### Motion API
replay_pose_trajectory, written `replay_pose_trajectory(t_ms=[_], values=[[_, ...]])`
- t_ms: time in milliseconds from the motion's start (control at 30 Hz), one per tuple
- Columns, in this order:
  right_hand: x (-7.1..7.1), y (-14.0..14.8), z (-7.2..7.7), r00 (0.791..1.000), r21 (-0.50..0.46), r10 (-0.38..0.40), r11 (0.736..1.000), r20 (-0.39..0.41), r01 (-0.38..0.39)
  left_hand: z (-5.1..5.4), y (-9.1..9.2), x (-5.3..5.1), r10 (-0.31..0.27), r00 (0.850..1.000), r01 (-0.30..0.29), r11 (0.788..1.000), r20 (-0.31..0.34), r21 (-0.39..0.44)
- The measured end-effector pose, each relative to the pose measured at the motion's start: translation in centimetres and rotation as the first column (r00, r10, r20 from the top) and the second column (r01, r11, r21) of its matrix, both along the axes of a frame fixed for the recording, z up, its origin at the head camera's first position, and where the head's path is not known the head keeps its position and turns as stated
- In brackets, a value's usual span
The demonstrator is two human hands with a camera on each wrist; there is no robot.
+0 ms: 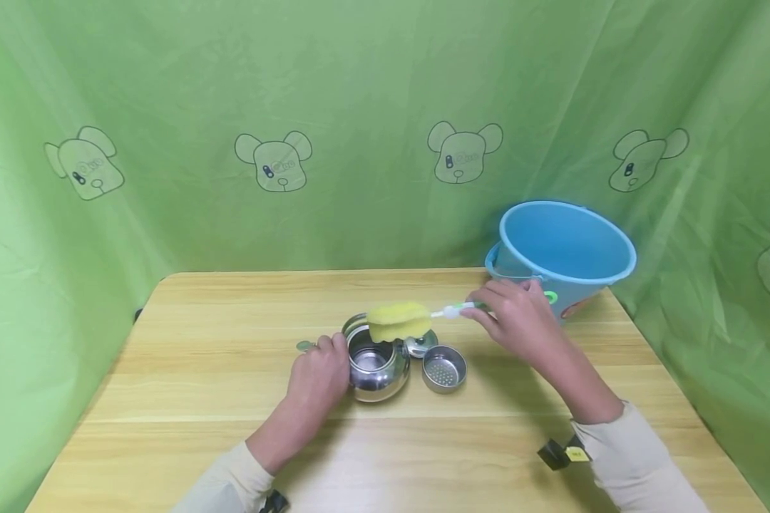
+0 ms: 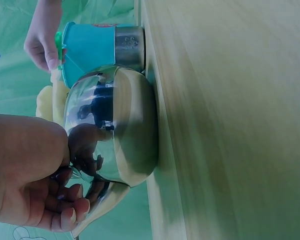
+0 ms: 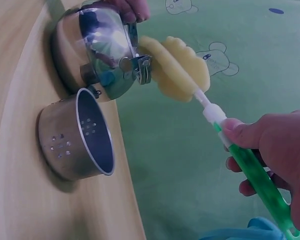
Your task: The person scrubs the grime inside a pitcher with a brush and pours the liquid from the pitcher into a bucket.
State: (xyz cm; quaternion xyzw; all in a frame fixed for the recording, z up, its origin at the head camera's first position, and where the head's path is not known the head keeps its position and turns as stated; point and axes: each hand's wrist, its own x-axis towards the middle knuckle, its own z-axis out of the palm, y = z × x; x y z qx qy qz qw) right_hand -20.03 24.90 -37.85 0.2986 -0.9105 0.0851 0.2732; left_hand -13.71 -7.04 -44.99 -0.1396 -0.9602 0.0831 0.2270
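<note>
A shiny steel teapot [image 1: 378, 381] stands upright and uncovered on the table. My left hand [image 1: 319, 374] grips it at its left side, fingers curled by the spout; the exact hold is partly hidden. My right hand [image 1: 516, 313] holds a bottle brush by its green and white handle [image 3: 255, 175]. The brush's yellow sponge head [image 1: 399, 320] hovers over the pot's mouth. Just right of the pot, a steel strainer cup [image 1: 445, 370] with a perforated bottom sits on the wood. Behind it lies a round steel lid [image 1: 421, 345], partly covered by the pot.
A light blue bucket [image 1: 510, 267] stands at the table's back right corner, close behind my right hand. The wooden table [image 1: 218, 399] ends at a green curtain [image 1: 359, 71] printed with bear heads.
</note>
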Motion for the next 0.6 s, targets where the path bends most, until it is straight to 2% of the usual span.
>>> replay_pose_trajectory(t_ms=[200,367,600], values=[[-0.4,0.1,-0.7,0.992,-0.047,-0.033,0.998,0.121,0.039,0.1,0.0,0.0,0.006,1.0,-0.006,1.0,0.021,0.002],[-0.7,0.2,-1.4,0.979,-0.092,-0.03,0.994,0.202,0.05,0.2,0.0,0.1,0.009,1.0,-0.009,1.0,0.027,-0.003],[-1.2,0.3,-2.0,0.96,-0.139,-0.037,0.987,0.276,0.078,0.0,0.1,0.0,0.0,1.0,0.0,1.0,-0.004,0.009]])
